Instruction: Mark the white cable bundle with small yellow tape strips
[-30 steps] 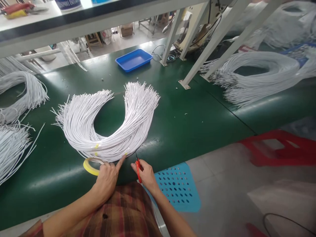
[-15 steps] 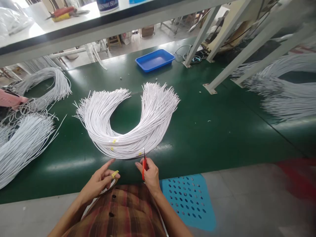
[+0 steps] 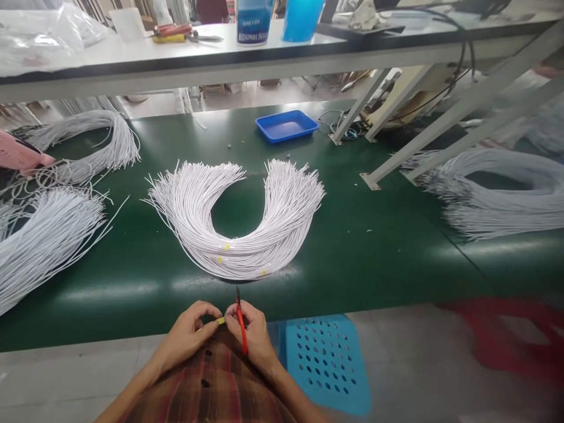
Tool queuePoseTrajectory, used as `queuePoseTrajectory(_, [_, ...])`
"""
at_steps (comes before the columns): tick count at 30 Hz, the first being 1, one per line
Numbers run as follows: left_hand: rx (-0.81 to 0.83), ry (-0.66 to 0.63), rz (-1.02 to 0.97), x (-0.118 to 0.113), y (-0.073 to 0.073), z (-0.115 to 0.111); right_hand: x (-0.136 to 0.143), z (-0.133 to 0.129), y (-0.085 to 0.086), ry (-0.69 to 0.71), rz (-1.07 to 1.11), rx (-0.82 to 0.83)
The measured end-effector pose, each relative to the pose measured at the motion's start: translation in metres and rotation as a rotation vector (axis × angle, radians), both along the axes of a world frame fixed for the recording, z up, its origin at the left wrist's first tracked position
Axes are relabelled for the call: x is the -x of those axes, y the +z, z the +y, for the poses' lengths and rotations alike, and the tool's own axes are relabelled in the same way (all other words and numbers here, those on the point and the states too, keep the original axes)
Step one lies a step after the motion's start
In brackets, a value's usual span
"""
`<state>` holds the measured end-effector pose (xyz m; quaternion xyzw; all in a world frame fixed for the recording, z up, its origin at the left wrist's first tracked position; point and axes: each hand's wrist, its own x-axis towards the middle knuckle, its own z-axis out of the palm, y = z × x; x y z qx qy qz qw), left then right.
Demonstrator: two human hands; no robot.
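Note:
A thick U-shaped bundle of white wires (image 3: pixel 242 249), with small yellow marks on its near bend, lies on the green table. Nearer to me, at the table's front edge, my left hand (image 3: pixel 194 329) pinches a small yellow strip (image 3: pixel 221 321). My right hand (image 3: pixel 253 332) is closed around a red-handled tool (image 3: pixel 242 329) whose dark, narrow tip points away toward the bundle. The fingertips of both hands nearly meet at the strip. Whether the right fingertips also grip the strip is too small to tell.
More wire bundles lie at the left (image 3: pixel 48 247) and right (image 3: pixel 497 194). A blue tray (image 3: pixel 287 126) sits behind the main bundle, beside metal legs. Above runs a white shelf (image 3: pixel 211 50) with pliers and blue containers. A blue perforated stool (image 3: pixel 326 364) stands below the front edge.
My hands have come together, the left moving right and the right moving left with the red tool. The view has tilted up, showing more of the shelf.

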<state>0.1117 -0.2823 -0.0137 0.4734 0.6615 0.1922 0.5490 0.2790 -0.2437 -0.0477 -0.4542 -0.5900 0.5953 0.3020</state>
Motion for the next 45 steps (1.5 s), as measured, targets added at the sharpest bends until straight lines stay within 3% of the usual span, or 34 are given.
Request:
queuePoseTrajectory(5, [-0.036, -0.051, -0.016, 0.008, -0.002, -0.002, 0.007, -0.012, 0.008, -0.083, -0.049, -0.157])
queuePoseTrajectory(8, [-0.078, -0.026, -0.054, 0.009, -0.003, -0.001, 0.007, -0.014, 0.005, -0.103, -0.061, -0.134])
queuePoseTrajectory(13, [-0.003, 0.159, -0.116, 0.012, -0.006, -0.002, -0.008, -0.017, -0.002, 0.01, -0.218, -0.06])
queuePoseTrajectory(17, [0.085, 0.247, -0.139, 0.012, -0.005, -0.003, -0.016, -0.028, -0.001, 0.187, -0.403, -0.051])
queuePoseTrajectory(21, [0.043, 0.193, -0.136, 0.01, -0.005, -0.002, -0.011, -0.036, 0.001, 0.288, -0.435, -0.025])
queuePoseTrajectory(34, [-0.064, -0.034, -0.007, 0.006, -0.014, -0.004, -0.007, -0.043, -0.011, 0.223, -0.409, -0.1])
queuePoseTrajectory(38, [-0.051, -0.084, 0.057, 0.018, -0.018, -0.005, -0.015, -0.034, -0.017, 0.218, -0.696, -0.282])
queuePoseTrajectory(40, [-0.068, -0.041, 0.123, 0.032, -0.018, -0.002, -0.026, -0.025, -0.021, 0.218, -0.899, -0.347])
queuePoseTrajectory(42, [-0.18, 0.045, 0.344, 0.047, -0.014, 0.003, -0.037, -0.013, -0.027, 0.222, -0.99, -0.36])
queuePoseTrajectory(45, [-0.569, 0.108, 0.826, 0.062, -0.008, 0.015, -0.051, 0.006, -0.037, 0.266, -1.039, -0.374])
